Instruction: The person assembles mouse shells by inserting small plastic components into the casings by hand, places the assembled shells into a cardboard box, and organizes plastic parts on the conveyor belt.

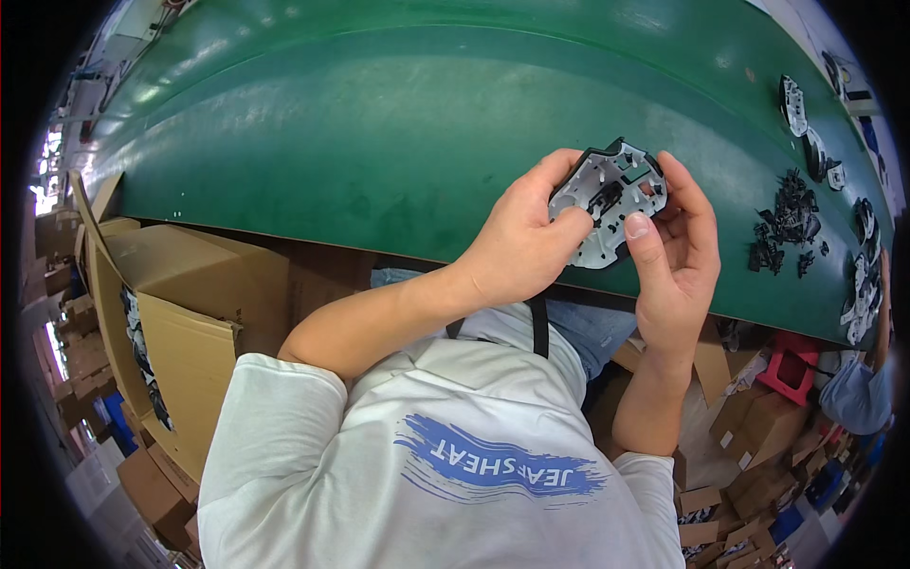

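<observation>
Head view: both hands, left hand [521,242] and right hand [678,256], pinch a grey plastic plate [607,204] above the green belt [379,142], beside an open cardboard box [180,313] holding similar parts.

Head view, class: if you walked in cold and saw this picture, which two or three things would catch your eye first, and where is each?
First, the grey plastic plate with black pieces on it, gripped between the left hand and right hand at centre right. Behind it, the broad green belt arcs across the upper half. On the belt at far right lies a heap of small black parts, and an open cardboard box stands lower left.
</observation>
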`<move>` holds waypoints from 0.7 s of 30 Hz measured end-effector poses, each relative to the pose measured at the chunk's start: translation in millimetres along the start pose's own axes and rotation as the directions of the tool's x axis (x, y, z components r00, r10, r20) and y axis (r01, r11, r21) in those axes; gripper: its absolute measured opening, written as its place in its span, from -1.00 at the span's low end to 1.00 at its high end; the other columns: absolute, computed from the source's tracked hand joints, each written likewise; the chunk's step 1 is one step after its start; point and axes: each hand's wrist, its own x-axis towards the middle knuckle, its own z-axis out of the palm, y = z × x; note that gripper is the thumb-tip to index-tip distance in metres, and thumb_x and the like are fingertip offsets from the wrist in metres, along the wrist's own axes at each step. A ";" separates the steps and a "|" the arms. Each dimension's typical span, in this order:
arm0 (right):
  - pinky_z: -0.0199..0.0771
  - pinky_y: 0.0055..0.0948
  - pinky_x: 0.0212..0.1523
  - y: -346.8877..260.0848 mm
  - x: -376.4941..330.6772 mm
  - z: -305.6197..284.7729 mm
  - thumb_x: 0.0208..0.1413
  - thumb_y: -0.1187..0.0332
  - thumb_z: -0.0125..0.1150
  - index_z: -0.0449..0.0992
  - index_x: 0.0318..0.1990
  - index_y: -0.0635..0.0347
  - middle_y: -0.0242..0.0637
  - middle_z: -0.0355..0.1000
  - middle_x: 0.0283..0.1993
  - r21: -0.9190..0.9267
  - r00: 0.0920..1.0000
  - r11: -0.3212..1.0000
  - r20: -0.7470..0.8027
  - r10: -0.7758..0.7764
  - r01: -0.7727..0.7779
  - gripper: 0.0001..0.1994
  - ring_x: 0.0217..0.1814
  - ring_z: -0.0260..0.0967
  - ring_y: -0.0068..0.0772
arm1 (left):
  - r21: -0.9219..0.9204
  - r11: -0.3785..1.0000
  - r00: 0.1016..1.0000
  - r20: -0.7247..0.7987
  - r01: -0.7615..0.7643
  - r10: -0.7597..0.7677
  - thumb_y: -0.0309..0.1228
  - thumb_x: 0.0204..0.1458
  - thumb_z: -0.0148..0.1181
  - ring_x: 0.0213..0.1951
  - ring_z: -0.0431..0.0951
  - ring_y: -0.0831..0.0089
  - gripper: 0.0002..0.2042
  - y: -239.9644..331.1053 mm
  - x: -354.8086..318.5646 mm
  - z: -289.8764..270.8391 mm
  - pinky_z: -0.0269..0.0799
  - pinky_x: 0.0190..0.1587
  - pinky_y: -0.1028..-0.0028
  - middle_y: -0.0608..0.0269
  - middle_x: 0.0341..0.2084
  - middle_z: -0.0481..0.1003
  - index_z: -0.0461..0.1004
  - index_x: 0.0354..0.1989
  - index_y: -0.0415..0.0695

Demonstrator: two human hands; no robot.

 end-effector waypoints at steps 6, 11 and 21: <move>0.53 -0.29 0.25 12.8 -6.0 25.0 0.16 0.58 0.34 0.15 0.55 0.36 -0.03 0.33 0.42 -0.216 0.994 0.971 -0.025 -0.109 0.101 -0.21 0.28 0.46 -0.25 | 0.111 0.981 0.984 -0.066 -0.156 0.164 -0.57 0.16 0.01 -0.06 0.65 0.32 -0.60 -3.3 -1.9 -1.0 0.56 0.06 0.31 0.00 -0.06 0.63 0.41 0.20 -0.33; 0.58 -0.35 0.04 25.2 -2.6 28.2 0.11 0.61 0.34 0.14 0.54 0.38 0.04 0.30 0.48 -0.400 0.936 0.872 -0.085 -0.342 0.283 -0.18 0.20 0.50 -0.26 | 0.273 0.927 0.961 -0.020 -0.259 0.275 -0.56 0.21 0.03 -0.10 0.69 0.05 -0.61 0.0 -2.9 -0.3 0.57 0.01 0.22 -0.15 -0.09 0.61 0.35 0.22 -0.33; 0.47 -0.34 0.31 19.5 -1.2 39.4 0.22 0.73 0.19 0.05 0.61 0.25 -0.12 0.28 0.38 -0.250 0.980 0.956 -0.085 -0.182 0.155 -0.19 0.30 0.42 -0.36 | 0.391 0.819 0.886 -0.018 -0.419 0.462 -0.58 0.22 0.02 -0.12 0.65 -0.05 -0.63 -18.2 -0.1 -4.9 0.56 -0.03 0.15 -0.18 -0.08 0.57 0.33 0.20 -0.31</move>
